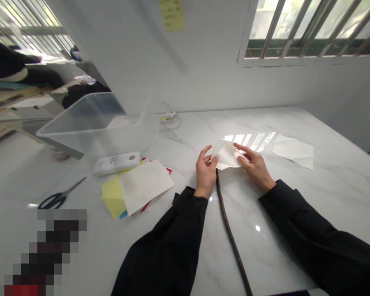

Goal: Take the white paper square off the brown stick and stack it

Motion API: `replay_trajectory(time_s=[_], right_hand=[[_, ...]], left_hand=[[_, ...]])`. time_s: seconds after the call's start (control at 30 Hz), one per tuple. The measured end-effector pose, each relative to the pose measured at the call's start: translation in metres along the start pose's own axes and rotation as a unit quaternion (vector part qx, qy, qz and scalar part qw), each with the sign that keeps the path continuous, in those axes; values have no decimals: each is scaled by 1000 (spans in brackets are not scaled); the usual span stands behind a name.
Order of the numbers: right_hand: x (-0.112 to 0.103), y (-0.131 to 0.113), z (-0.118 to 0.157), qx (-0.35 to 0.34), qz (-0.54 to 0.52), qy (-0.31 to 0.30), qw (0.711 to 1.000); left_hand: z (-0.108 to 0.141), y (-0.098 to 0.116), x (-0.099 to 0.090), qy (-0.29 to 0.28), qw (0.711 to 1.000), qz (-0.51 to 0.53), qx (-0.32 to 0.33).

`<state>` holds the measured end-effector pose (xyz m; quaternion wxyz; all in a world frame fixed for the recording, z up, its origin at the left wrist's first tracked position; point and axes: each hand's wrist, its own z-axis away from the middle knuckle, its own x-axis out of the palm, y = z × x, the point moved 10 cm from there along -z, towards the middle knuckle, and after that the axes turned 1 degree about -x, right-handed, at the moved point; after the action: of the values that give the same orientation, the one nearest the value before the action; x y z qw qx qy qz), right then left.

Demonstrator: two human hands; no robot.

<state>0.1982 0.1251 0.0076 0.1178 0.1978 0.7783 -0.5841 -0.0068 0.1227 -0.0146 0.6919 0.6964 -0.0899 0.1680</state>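
Note:
A small creased piece of white paper [228,155] is held between both hands over the marble table. My left hand [206,172] pinches its left edge with the thumb in front, the index finger raised. On the right side, my right hand [253,164] grips the paper between thumb and fingers. A long dark brown cord or stick [226,218] runs from beside my left hand down to the bottom edge of the view. Another creased white sheet [293,151] lies on the table to the right.
Left of my hands lie white sheets [146,185] over yellow, red and blue paper [113,197], a white box-like pack [117,163] and black scissors [57,199]. Behind stand a clear plastic bin [95,139] and a small white cabled device [169,116]. Another person's dark sleeve [6,59] shows far left.

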Motion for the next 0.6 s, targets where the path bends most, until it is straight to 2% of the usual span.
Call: replay_trajectory(time_s=[0.3, 0.4, 0.53, 0.6], right_hand=[[-4, 11, 1, 47, -93, -4, 995], [2, 18, 2, 64, -134, -23, 989], [5, 27, 2, 77, -165, -24, 983], [8, 36, 1, 100, -204, -25, 974]], left_hand=[[7, -1, 7, -57, 997, -54, 5], [15, 11, 11, -66, 991, -109, 34], [32, 39, 29, -113, 967, -192, 122], [35, 40, 30, -116, 970, -184, 111]])
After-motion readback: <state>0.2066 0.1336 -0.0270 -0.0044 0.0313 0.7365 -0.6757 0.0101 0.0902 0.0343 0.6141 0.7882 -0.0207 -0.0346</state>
